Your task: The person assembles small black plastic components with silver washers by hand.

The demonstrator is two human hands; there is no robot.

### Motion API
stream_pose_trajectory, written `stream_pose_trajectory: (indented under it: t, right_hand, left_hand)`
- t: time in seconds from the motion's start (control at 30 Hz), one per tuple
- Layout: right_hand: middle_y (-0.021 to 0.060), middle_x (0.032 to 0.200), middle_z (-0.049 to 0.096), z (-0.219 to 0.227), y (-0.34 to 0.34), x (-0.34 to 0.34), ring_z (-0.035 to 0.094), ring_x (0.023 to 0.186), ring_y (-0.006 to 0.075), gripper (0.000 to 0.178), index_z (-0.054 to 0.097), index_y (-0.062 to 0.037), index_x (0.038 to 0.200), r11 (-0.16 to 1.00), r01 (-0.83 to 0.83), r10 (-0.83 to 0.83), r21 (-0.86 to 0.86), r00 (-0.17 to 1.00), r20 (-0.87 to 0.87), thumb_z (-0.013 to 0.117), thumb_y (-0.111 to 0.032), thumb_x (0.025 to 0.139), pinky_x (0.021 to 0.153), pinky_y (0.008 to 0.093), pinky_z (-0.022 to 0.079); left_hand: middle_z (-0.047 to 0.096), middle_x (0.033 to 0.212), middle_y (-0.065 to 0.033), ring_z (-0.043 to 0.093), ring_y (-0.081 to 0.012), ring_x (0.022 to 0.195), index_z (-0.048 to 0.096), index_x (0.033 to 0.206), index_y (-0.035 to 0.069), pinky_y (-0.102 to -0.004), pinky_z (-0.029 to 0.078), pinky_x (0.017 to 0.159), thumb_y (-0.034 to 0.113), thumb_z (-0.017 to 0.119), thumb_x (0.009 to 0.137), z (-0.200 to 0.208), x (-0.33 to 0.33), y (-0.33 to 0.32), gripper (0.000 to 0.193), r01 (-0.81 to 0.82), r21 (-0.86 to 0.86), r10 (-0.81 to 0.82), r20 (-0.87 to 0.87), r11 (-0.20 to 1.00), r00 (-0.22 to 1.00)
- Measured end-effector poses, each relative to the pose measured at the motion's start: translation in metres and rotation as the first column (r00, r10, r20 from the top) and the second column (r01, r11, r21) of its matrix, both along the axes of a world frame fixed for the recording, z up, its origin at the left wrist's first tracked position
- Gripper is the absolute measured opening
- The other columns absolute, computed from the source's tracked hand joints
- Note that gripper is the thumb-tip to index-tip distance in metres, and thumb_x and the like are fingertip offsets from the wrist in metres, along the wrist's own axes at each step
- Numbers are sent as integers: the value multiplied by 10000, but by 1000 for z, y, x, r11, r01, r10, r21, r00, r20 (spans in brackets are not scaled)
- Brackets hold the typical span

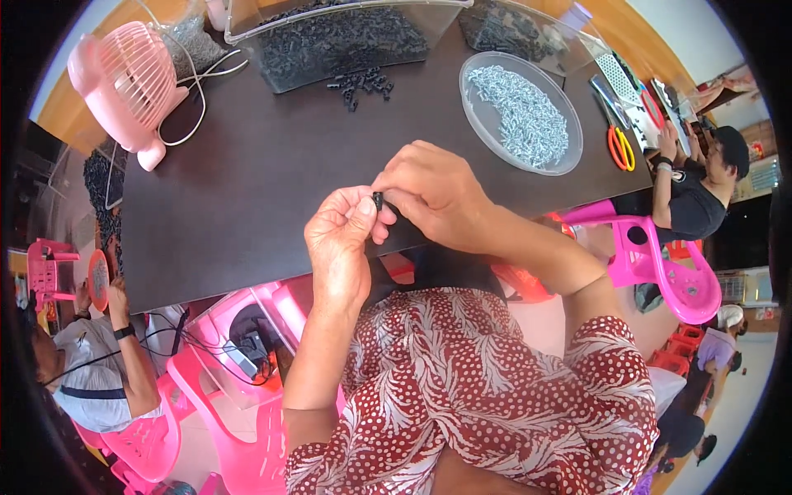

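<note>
Over the table's near edge, my left hand (pixel 348 221) pinches a small black plastic part (pixel 378 200) between thumb and fingers. My right hand (pixel 433 194) meets it from the right, its thumb and fingertips closed together at the part. Whatever those right fingertips hold is too small or hidden to make out. Farther off lies a loose heap of similar black parts (pixel 363 86). To the right, a round translucent tray (pixel 480 124) holds many small silvery metal pieces (pixel 528 115).
A clear bin (pixel 346 62) full of black parts stands at the back, a second bin (pixel 511 33) right of it. A pink fan (pixel 124 87) with a white cable sits back left. Scissors (pixel 620 148) lie at the right. People work on both sides, near pink chairs (pixel 689 289).
</note>
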State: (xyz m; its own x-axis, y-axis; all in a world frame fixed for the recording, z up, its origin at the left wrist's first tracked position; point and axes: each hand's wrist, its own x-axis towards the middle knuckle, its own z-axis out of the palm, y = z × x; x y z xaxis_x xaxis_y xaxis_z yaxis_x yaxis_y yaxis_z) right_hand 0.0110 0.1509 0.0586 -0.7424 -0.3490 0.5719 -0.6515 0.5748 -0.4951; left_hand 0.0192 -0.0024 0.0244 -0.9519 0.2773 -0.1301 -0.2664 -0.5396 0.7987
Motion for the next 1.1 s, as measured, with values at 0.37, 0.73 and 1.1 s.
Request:
stream_pose_trajectory:
  t: [0.37,0.73,1.1]
  right_hand:
    - [57,764,527,-11,-7,11,518,701,238,234,628,-45,870,977,122,-86,176,976,-201,594,-103,646,606,326,444]
    - [154,747,605,-37,37,-86,590,748,323,141,618,-25,748,819,541,-551,192,835,0,626,-165,734,692,416,460]
    - [165,747,610,-53,26,-114,589,762,344,176,611,-16,742,748,574,-591,334,804,-58,637,-188,715,683,445,459]
  left_hand:
    - [616,778,-88,526,-118,628,581,913,-23,-223,434,595,43,590,843,4,1,-3,96,10,59,-12,36,998,999]
    - [630,764,-105,545,-125,606,598,905,-30,-223,437,566,27,623,812,-6,-11,-8,113,-10,22,10,5,1000,1000]
    - [629,771,-119,535,-134,591,593,919,-38,-230,435,555,28,622,810,-5,-8,-12,131,-13,44,12,18,999,1000]
